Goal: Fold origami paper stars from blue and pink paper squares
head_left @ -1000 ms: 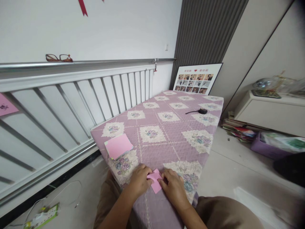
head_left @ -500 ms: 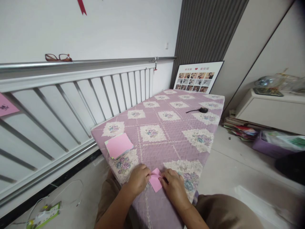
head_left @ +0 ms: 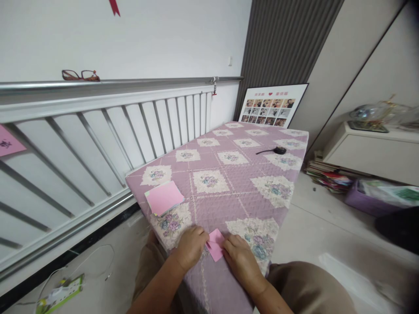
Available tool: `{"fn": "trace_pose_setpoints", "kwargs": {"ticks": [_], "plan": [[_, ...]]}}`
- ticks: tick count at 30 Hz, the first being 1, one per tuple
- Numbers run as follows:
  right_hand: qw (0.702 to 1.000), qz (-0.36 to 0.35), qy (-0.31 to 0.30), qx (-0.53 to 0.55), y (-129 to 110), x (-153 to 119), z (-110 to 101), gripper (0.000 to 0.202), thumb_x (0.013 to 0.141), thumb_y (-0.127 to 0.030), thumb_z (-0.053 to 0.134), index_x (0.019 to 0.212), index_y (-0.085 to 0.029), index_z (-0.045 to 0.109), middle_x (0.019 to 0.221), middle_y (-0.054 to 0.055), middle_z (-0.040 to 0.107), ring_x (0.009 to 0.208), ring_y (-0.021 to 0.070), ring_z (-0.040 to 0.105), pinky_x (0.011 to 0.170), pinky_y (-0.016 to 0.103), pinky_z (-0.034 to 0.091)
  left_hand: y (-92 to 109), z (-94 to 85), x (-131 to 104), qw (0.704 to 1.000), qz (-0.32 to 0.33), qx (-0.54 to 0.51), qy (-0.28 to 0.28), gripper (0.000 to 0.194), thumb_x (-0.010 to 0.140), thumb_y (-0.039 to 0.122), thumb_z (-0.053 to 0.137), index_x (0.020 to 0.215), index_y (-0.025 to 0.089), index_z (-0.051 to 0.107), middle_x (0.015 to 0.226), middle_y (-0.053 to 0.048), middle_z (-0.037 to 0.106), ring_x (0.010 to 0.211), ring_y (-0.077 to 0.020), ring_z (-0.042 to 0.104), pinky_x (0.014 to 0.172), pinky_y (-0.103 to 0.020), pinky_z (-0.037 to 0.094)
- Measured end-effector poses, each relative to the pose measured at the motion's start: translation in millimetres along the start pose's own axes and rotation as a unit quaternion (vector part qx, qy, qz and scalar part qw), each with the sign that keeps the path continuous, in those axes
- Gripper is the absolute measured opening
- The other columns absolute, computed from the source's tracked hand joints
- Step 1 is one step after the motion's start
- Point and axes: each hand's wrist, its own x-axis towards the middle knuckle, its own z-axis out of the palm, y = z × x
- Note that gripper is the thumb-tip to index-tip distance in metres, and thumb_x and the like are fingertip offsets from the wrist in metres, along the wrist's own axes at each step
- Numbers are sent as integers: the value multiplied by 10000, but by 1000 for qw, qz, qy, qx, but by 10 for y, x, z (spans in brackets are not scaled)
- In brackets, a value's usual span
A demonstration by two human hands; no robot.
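A small folded piece of pink paper (head_left: 215,245) lies on the purple quilted tablecloth (head_left: 214,209) near the table's front end, its folds turned toward me. My left hand (head_left: 193,246) pinches its left corner between thumb and fingertips. On the other side, my right hand (head_left: 240,259) has its fingers closed at the right corner; the thumb there is mostly hidden under the hand. Farther off to the left, a stack of pink paper sheets (head_left: 164,198) rests near the table's edge, with a greenish sheet edge showing beneath.
A black ladle-shaped item (head_left: 279,150) lies toward the table's far right. Along the left runs a white radiator (head_left: 108,135), with glasses (head_left: 80,75) on the pipe above. A power strip (head_left: 60,296) and cable are on the floor. A purple bin (head_left: 366,200) stands at right.
The paper's upper part has been spread flatter between my hands, and my right fingers have shifted slightly to the right along its edge. The stack has not moved.
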Motion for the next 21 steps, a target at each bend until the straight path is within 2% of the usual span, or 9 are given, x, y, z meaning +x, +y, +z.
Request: {"fn": "trace_pose_setpoints", "kwargs": {"ticks": [3, 10, 21], "plan": [[1000, -12, -10, 10, -6, 1, -20, 265, 935, -245, 418, 776, -205, 626, 814, 47, 593, 800, 200, 511, 741, 319, 394, -8, 10, -17, 1000, 20, 16, 0, 195, 940, 234, 431, 888, 208, 617, 933, -60, 587, 904, -203, 506, 795, -312, 383], [999, -18, -26, 36, -18, -34, -92, 300, 950, -234, 380, 892, -214, 673, 863, 55, 602, 837, 208, 519, 777, 319, 411, -52, 110, -48, 997, 47, 56, 20, 160, 934, 257, 474, 904, 205, 621, 948, -53, 598, 906, -203, 501, 778, -313, 381], [997, -44, 19, 62, 43, -68, -11, 273, 925, -170, 404, 882, -182, 673, 839, 65, 602, 826, 207, 522, 758, 320, 437, -89, 188, -61, 991, 89, 50, 85, 133, 927, 239, 512, 883, 199, 631, 908, -16, 594, 857, -163, 500, 750, -276, 391]]}}
